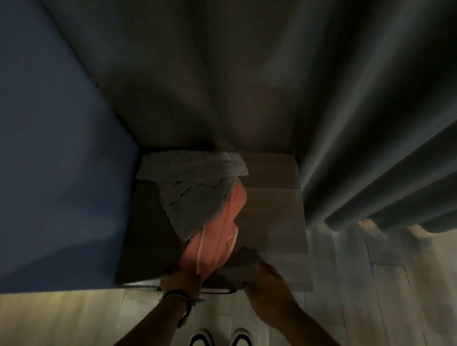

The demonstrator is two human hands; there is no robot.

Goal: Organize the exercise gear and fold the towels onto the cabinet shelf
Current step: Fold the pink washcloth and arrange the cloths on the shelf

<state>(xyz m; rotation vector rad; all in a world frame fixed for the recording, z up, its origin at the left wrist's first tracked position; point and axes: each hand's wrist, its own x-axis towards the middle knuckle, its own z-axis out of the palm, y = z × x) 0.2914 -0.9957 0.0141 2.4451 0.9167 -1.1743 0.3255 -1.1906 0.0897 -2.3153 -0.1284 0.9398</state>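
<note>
A pale wooden cabinet top point(274, 205) lies below me in dim light. On it a crumpled grey towel point(192, 186) spreads from the back left corner and drapes over a pink towel point(215, 244). My left hand point(180, 280) grips the near end of the pink towel at the cabinet's front edge. My right hand point(264, 285) holds a corner of grey cloth point(244, 260) just right of the pink towel. The fingers of both hands are partly hidden by fabric and blur.
A dark blue panel point(50, 155) stands on the left and grey curtains point(390, 160) hang on the right. Light wooden floor point(378, 285) runs around the cabinet. My two black and white shoes point(219, 345) stand close to its front.
</note>
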